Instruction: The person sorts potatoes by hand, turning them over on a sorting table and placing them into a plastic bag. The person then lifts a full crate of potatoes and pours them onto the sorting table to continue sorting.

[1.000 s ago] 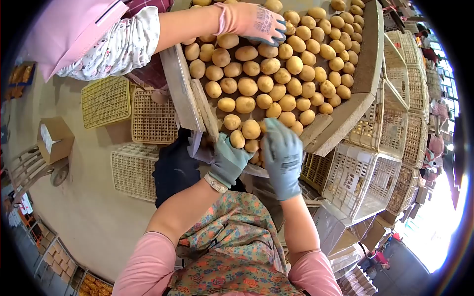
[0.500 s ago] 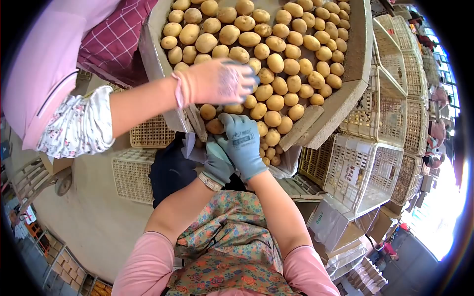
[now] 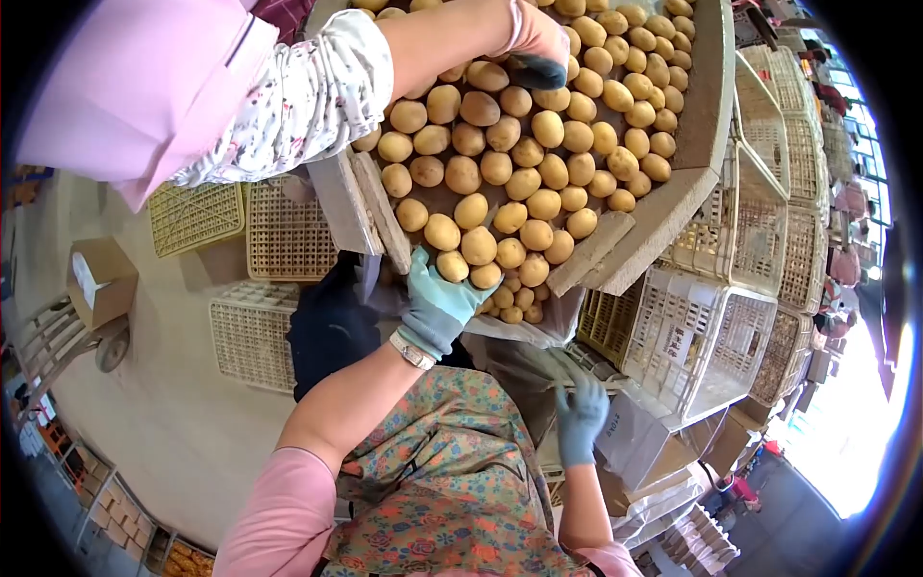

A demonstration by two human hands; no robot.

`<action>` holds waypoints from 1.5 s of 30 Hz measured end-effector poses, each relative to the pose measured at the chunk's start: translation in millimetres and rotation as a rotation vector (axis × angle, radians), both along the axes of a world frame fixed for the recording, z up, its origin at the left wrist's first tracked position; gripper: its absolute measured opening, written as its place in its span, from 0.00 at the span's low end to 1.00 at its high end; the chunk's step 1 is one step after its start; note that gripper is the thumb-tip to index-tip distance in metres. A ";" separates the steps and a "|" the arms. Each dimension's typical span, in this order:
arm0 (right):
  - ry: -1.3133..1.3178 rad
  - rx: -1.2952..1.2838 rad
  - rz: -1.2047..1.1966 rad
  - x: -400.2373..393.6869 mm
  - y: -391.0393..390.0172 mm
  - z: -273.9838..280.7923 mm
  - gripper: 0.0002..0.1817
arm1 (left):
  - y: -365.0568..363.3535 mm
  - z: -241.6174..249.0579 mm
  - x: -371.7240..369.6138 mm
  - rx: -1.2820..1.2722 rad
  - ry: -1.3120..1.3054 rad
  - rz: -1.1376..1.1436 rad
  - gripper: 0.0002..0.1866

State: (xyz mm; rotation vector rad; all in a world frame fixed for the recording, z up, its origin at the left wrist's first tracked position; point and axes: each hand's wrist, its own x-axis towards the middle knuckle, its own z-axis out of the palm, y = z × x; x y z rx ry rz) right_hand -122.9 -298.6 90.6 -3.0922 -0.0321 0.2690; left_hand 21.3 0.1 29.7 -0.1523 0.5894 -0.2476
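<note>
Many potatoes (image 3: 553, 171) lie across a sorting table that narrows to an outlet in front of me. My left hand (image 3: 437, 306), in a grey-green glove, is at this outlet, fingers apart against the lowest potatoes (image 3: 452, 265). Below it, smaller potatoes (image 3: 514, 306) sit in a pale plastic-lined container (image 3: 538, 335). Off to the right, my right hand (image 3: 582, 419), in a blue-grey glove, has its fingers spread with nothing visible in them. It is near the rim of a crate and a white carton (image 3: 630, 438).
A co-worker's gloved hand (image 3: 540, 48) reaches over the potatoes from the upper left. Wooden boards (image 3: 380, 213) edge the outlet. Stacked plastic crates (image 3: 697, 337) stand on the right, more crates (image 3: 255, 337) on the left. A cart (image 3: 53, 351) carries a cardboard box (image 3: 101, 282).
My right hand has left the outlet and moved down to the right. My left hand has turned toward the potatoes, which now lie closer to the outlet. The co-worker's hand has moved up and right.
</note>
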 end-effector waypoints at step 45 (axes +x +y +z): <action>0.768 2.547 -0.982 55.2 106.4 13.7 0.39 | -2.4 8.3 4.9 0.057 0.022 -0.026 0.33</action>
